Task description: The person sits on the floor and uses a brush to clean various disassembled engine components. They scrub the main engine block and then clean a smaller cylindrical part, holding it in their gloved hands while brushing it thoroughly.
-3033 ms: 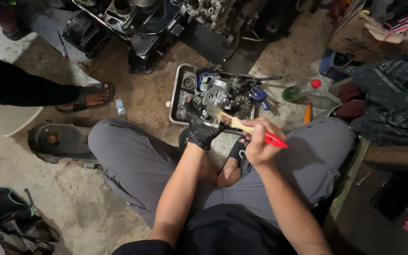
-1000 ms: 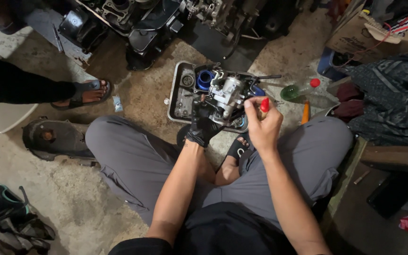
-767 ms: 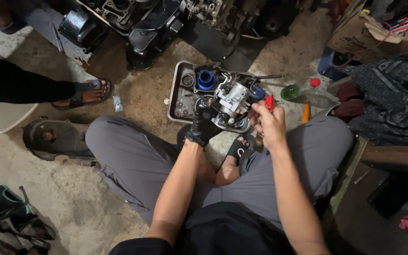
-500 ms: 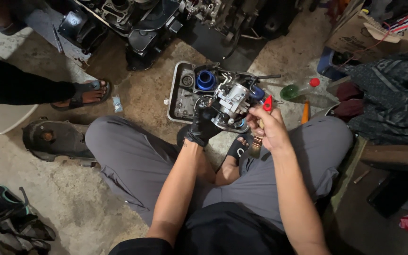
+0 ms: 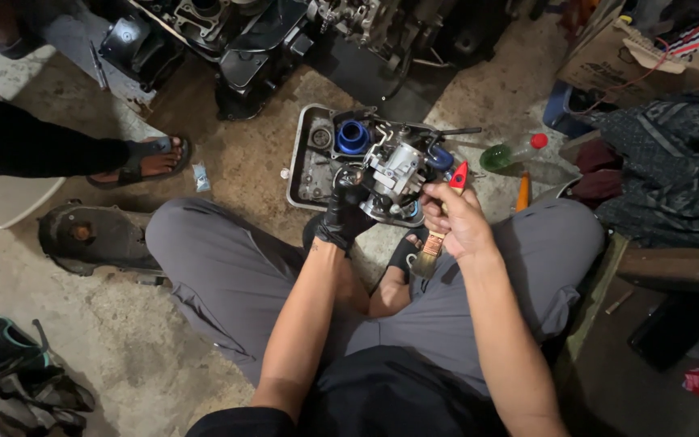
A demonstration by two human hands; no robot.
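A metal carburettor (image 5: pixel 394 174) is held just above the grey tray (image 5: pixel 305 174), gripped from below by the black-gloved left hand (image 5: pixel 341 218); the bare right hand (image 5: pixel 459 222) touches its right side, fingers closed around a red-handled paintbrush (image 5: pixel 438 231), bristles pointing down

A brown cardboard box (image 5: pixel 616 61) sits far beyond the right hand (image 5: pixel 456 222), upper right. A small clear packet (image 5: pixel 201 177) lies on the floor, left of the left hand (image 5: pixel 343 217).
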